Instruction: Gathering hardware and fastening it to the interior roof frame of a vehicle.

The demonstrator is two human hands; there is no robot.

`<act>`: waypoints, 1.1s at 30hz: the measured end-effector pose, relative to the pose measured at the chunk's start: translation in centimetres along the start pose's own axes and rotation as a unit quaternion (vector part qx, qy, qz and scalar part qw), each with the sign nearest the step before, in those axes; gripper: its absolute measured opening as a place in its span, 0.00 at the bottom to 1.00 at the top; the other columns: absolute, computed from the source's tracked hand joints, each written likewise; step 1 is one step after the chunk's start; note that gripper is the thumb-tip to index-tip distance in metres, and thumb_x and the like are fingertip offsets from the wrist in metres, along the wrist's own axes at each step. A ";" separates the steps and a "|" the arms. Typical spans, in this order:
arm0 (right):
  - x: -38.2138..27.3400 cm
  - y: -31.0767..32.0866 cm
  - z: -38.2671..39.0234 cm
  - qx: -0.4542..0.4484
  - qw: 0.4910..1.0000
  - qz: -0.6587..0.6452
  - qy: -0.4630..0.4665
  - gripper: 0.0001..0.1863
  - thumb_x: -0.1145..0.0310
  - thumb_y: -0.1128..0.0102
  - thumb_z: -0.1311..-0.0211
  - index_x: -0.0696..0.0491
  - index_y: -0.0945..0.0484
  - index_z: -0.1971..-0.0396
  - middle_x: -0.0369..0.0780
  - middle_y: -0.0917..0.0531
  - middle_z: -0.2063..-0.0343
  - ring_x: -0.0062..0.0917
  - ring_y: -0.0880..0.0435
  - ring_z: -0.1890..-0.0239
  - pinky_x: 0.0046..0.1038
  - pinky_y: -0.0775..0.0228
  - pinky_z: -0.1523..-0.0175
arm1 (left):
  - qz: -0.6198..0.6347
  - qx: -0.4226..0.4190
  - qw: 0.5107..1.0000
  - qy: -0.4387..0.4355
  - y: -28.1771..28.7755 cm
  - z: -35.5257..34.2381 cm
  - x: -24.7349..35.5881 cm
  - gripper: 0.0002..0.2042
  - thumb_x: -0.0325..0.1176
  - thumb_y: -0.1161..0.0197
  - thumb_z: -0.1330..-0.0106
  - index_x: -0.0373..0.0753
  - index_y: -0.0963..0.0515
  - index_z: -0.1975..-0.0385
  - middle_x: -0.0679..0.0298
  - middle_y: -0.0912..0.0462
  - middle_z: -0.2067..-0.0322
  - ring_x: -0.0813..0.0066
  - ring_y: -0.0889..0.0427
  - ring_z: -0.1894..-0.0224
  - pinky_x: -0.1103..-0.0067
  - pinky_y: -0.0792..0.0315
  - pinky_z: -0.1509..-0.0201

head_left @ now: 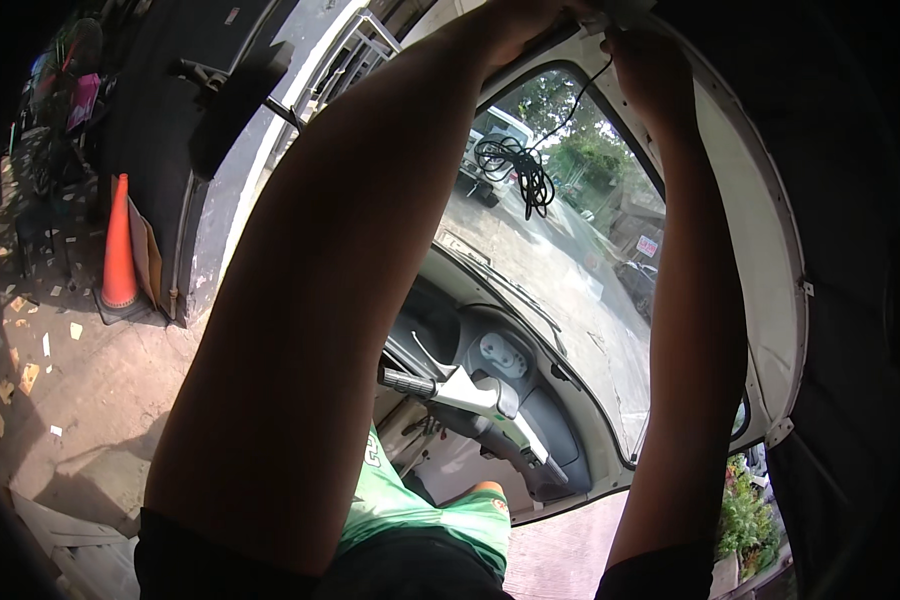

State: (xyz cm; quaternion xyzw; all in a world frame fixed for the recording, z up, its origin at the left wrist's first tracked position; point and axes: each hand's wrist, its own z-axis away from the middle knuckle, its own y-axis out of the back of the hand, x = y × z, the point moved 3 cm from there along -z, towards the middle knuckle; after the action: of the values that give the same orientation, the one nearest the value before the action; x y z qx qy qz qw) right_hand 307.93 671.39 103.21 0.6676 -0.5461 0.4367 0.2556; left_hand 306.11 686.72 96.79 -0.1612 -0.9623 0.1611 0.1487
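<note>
Both my arms reach up to the top edge of a small vehicle's white windscreen frame [760, 200]. My left hand [525, 25] is pressed against that top edge, its fingers cut off by the picture's rim. My right hand [655, 75] is just to its right, fingers closed at the upper end of a thin black cable [518, 165]. The cable hangs down in front of the glass and ends in a loose tangled coil. A small pale part [625, 10] sits between the two hands at the frame's top; I cannot tell what it is.
Below are a handlebar with a black grip [440, 388], a round dashboard gauge [503, 355] and green cloth [410, 505]. An orange traffic cone [119, 245] stands on littered pavement at left. Through the glass: a parked vehicle [490, 140] and a street. Potted plants [745, 520] at lower right.
</note>
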 end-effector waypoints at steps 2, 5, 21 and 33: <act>0.4 0.1 0.3 -0.041 0.998 0.035 -0.030 0.10 0.70 0.44 0.38 0.52 0.14 0.64 0.43 0.14 0.67 0.35 0.14 0.61 0.37 0.22 0.54 | -0.015 0.003 1.000 0.007 -0.4 0.1 0.1 0.13 0.28 0.39 0.38 0.25 0.21 0.58 0.51 0.16 0.67 0.65 0.16 0.68 0.72 0.23 0.63; 0.6 1.0 -0.7 -0.039 0.995 0.081 0.046 0.10 0.69 0.43 0.38 0.52 0.14 0.62 0.44 0.14 0.67 0.35 0.13 0.63 0.37 0.21 0.57 | -0.020 0.016 0.999 -0.024 -0.7 -0.2 0.0 0.13 0.27 0.39 0.38 0.25 0.21 0.57 0.51 0.16 0.65 0.65 0.17 0.67 0.72 0.22 0.62; 4.2 1.8 0.1 -0.109 0.988 -0.100 0.040 0.09 0.70 0.43 0.37 0.54 0.14 0.63 0.44 0.14 0.69 0.35 0.13 0.66 0.36 0.21 0.58 | -0.044 0.034 0.998 -0.001 -1.5 0.3 0.4 0.18 0.28 0.35 0.40 0.24 0.22 0.53 0.48 0.15 0.60 0.61 0.16 0.60 0.70 0.23 0.55; -6.2 1.4 0.7 -0.043 0.621 -0.665 -0.413 0.15 0.65 0.45 0.31 0.63 0.22 0.58 0.46 0.15 0.70 0.30 0.14 0.76 0.29 0.17 0.67 | 0.003 -0.025 0.999 0.021 0.1 -0.4 -0.4 0.13 0.26 0.36 0.40 0.29 0.20 0.57 0.54 0.16 0.68 0.65 0.18 0.67 0.72 0.24 0.62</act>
State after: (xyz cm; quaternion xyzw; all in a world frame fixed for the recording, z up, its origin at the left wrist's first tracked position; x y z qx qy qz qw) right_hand 306.73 673.56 97.30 0.9468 -0.0193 -0.1981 0.2529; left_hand 306.59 686.80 97.03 -0.1716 -0.9621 0.1339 0.1643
